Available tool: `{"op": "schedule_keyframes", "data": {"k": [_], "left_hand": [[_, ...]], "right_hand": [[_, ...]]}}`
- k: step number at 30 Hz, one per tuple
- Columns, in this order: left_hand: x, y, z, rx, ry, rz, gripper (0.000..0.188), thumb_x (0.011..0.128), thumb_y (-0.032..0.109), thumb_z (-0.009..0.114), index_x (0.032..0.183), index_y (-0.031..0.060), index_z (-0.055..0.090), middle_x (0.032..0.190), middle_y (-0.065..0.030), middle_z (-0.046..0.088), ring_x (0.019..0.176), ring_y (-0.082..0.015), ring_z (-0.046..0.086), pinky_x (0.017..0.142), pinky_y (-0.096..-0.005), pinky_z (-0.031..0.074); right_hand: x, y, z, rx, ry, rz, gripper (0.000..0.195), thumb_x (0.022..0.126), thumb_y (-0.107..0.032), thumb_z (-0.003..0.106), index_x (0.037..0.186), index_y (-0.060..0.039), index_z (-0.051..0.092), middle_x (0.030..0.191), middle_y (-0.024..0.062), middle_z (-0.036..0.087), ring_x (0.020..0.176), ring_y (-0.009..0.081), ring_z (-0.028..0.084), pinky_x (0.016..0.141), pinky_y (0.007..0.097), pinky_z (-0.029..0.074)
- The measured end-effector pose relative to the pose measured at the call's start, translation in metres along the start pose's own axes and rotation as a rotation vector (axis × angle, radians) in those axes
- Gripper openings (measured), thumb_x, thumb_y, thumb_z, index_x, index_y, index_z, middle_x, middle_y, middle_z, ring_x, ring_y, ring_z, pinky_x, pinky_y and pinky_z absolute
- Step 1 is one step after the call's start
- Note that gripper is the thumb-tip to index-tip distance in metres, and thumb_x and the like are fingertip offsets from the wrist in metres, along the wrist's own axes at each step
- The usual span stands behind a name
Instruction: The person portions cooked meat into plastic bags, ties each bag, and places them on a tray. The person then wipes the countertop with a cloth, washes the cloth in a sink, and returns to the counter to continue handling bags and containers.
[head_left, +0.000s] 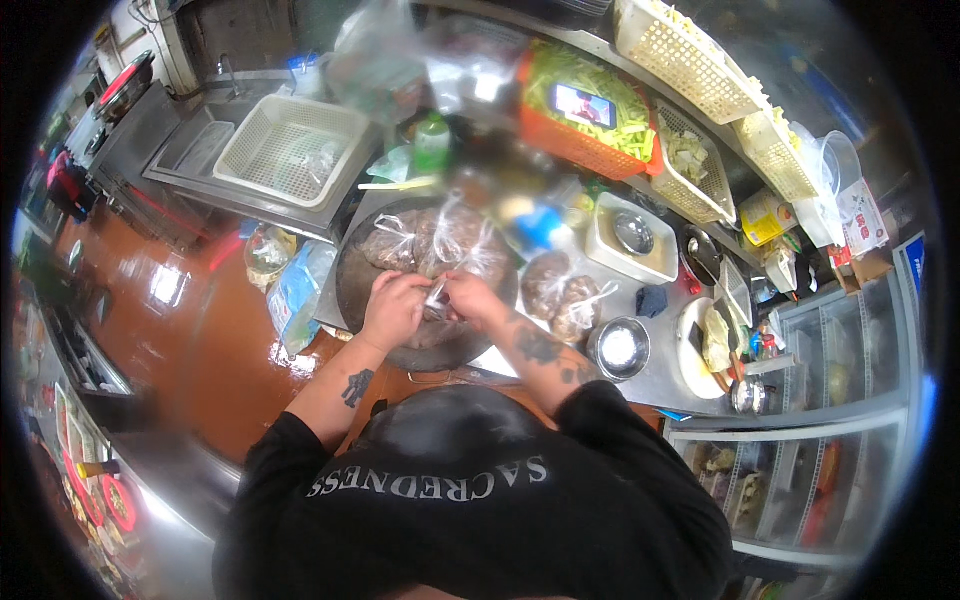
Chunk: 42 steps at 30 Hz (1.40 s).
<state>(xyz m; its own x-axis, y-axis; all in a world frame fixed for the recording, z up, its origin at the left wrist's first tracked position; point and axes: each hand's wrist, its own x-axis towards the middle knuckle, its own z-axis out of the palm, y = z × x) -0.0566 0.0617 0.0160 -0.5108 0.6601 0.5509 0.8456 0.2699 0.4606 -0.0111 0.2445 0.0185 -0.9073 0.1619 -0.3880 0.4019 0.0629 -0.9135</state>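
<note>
My left hand and my right hand meet over a large round wok or board, pinching a small piece of clear plastic bag between their fingers. Part of that bag is covered by the fingers, so its contents cannot be made out. Just beyond my hands lie knotted clear bags of brownish food, with a smaller tied bag at their left. Two more tied bags rest on the steel counter to the right of my right hand.
A white perforated basket stands over the sink at the left. An orange basket of cut greens carries a phone. Rightward are a steel bowl, a white tub and a white cutting board with a cleaver.
</note>
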Motion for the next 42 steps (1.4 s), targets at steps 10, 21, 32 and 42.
{"op": "schedule_keyframes", "data": {"k": [10, 21, 32, 42], "left_hand": [[-0.011, -0.027, -0.002, -0.79, -0.207, -0.659, 0.008, 0.085, 0.014, 0.069, 0.088, 0.0106, 0.062, 0.088, -0.0022, 0.064, 0.093, -0.0176, 0.06, 0.092, -0.0385, 0.042], [-0.011, -0.04, -0.024, -0.82, -0.281, -0.897, 0.019, 0.091, 0.025, 0.069, 0.085, 0.0076, 0.063, 0.086, -0.0021, 0.066, 0.081, -0.0131, 0.059, 0.075, -0.0311, 0.047], [-0.047, -0.046, -0.001, 0.114, -0.243, 0.123, 0.051, 0.081, 0.042, 0.072, 0.122, 0.0114, 0.067, 0.151, -0.0133, 0.044, 0.138, -0.0368, 0.04, 0.115, -0.0561, 0.026], [-0.055, -0.051, 0.027, 0.192, -0.357, -0.013, 0.077, 0.074, 0.053, 0.074, 0.138, 0.015, 0.054, 0.154, -0.0151, 0.037, 0.142, -0.037, 0.032, 0.113, -0.0574, 0.027]], "right_hand": [[0.0, 0.015, -0.001, -0.19, -0.099, -0.556, 0.02, 0.086, -0.008, 0.067, 0.104, -0.0062, 0.059, 0.097, 0.0091, 0.058, 0.082, 0.0205, 0.062, 0.069, 0.0305, 0.052], [-0.018, 0.013, -0.016, -0.443, -0.129, -0.751, 0.021, 0.081, -0.022, 0.072, 0.09, -0.0039, 0.072, 0.124, 0.015, 0.059, 0.117, 0.0314, 0.056, 0.101, 0.041, 0.044], [-0.034, 0.045, -0.008, -0.899, 0.07, -0.924, 0.056, 0.074, -0.03, 0.082, 0.117, -0.0008, 0.06, 0.142, 0.0192, 0.047, 0.13, 0.0426, 0.045, 0.109, 0.0471, 0.038], [-0.007, 0.072, 0.008, -1.084, -0.025, -0.819, 0.095, 0.069, -0.059, 0.079, 0.136, -0.0004, 0.047, 0.151, 0.0221, 0.038, 0.142, 0.0443, 0.031, 0.117, 0.0504, 0.028]]}}
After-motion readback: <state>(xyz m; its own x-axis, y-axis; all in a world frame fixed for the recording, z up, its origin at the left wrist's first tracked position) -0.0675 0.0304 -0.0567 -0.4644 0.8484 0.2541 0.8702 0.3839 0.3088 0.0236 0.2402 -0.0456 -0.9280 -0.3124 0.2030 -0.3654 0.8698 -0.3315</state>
